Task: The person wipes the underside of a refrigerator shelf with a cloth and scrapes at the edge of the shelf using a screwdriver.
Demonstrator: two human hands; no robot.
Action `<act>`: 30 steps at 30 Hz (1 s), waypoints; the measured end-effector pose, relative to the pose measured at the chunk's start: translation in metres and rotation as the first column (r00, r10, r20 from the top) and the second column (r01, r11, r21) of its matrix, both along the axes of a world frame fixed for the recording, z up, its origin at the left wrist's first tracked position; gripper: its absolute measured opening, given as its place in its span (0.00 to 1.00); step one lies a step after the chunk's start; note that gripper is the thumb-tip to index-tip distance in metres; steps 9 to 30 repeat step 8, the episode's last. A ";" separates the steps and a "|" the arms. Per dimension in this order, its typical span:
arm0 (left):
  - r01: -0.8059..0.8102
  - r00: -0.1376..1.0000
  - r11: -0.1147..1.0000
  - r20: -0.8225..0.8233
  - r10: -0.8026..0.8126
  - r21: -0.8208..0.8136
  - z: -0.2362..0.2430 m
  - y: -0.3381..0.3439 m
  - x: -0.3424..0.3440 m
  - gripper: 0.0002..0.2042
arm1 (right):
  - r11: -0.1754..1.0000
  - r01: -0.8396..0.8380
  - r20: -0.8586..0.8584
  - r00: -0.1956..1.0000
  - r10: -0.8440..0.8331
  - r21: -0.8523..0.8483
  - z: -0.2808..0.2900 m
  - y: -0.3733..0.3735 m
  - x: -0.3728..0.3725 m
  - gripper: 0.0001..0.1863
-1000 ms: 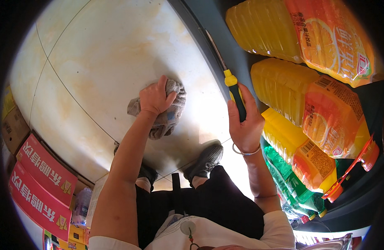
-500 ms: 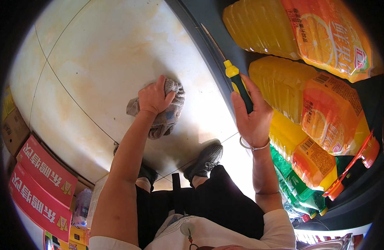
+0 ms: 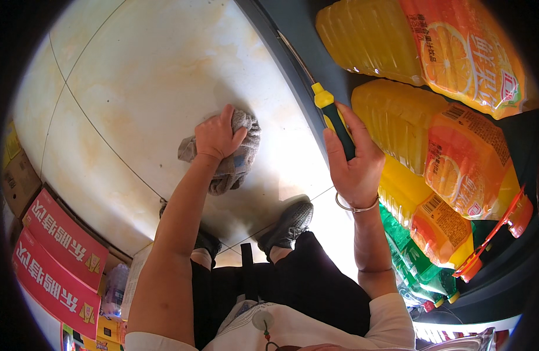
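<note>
Bunched in my left hand point(image 3: 215, 136) is a grey-brown cloth point(image 3: 237, 167), held over the pale tiled floor. My right hand point(image 3: 356, 161) wraps round the dark green and yellow handle of a screwdriver point(image 3: 336, 123). Its thin metal shaft points away and to the left, the tip along the dark shelf edge point(image 3: 284, 58). Close to the right of that hand lie large bottles of orange drink, the nearest being an orange-labelled bottle point(image 3: 398, 126). My palm hides part of the handle's end.
Green bottles point(image 3: 418, 257) lie below the orange ones on the shelf. At the lower left are red-pink boxes point(image 3: 59, 234), a brown carton point(image 3: 22, 184) and a wrapped clear bottle pack point(image 3: 115, 289). My shoes point(image 3: 287, 225) stand on the tiled floor point(image 3: 164, 70).
The screwdriver's tip has shifted very slightly away and to the left with my right hand. My left hand and the cloth look almost unmoved.
</note>
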State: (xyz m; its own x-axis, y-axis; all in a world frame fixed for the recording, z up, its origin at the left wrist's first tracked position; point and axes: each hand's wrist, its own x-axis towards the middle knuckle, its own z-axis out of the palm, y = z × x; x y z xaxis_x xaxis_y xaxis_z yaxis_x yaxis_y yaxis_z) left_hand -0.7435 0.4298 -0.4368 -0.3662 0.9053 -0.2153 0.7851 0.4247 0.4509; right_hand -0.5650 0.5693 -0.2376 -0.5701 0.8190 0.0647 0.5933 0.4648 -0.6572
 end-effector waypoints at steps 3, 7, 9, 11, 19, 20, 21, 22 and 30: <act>0.001 1.000 1.000 0.000 -0.001 -0.013 0.001 0.001 0.001 0.23 | 1.000 0.019 0.026 0.999 -0.019 0.021 -0.004 -0.001 0.001 0.18; 0.004 1.000 1.000 0.001 -0.004 0.009 0.001 0.001 0.001 0.22 | 0.996 0.008 0.092 0.996 -0.016 0.086 -0.009 -0.005 0.001 0.19; 0.004 1.000 1.000 0.001 -0.004 0.010 0.001 0.001 0.001 0.22 | 0.992 -0.006 0.098 0.995 -0.007 0.128 -0.011 -0.006 0.001 0.20; 0.004 1.000 1.000 0.001 -0.004 0.010 0.001 0.001 0.001 0.22 | 0.992 -0.006 0.098 0.995 -0.007 0.128 -0.011 -0.006 0.001 0.20; 0.004 1.000 1.000 0.001 -0.004 0.010 0.001 0.001 0.001 0.22 | 0.992 -0.006 0.098 0.995 -0.007 0.128 -0.011 -0.006 0.001 0.20; 0.004 1.000 1.000 0.001 -0.004 0.010 0.001 0.001 0.001 0.22 | 0.992 -0.006 0.098 0.995 -0.007 0.128 -0.011 -0.006 0.001 0.20; 0.004 1.000 1.000 0.001 -0.004 0.010 0.001 0.001 0.001 0.22 | 0.992 -0.006 0.098 0.995 -0.007 0.128 -0.011 -0.006 0.001 0.20; 0.004 1.000 1.000 0.001 -0.004 0.010 0.001 0.001 0.001 0.22 | 0.992 -0.006 0.098 0.995 -0.007 0.128 -0.011 -0.006 0.001 0.20; 0.004 1.000 1.000 0.001 -0.004 0.010 0.001 0.001 0.001 0.22 | 0.992 -0.006 0.098 0.995 -0.007 0.128 -0.011 -0.006 0.001 0.20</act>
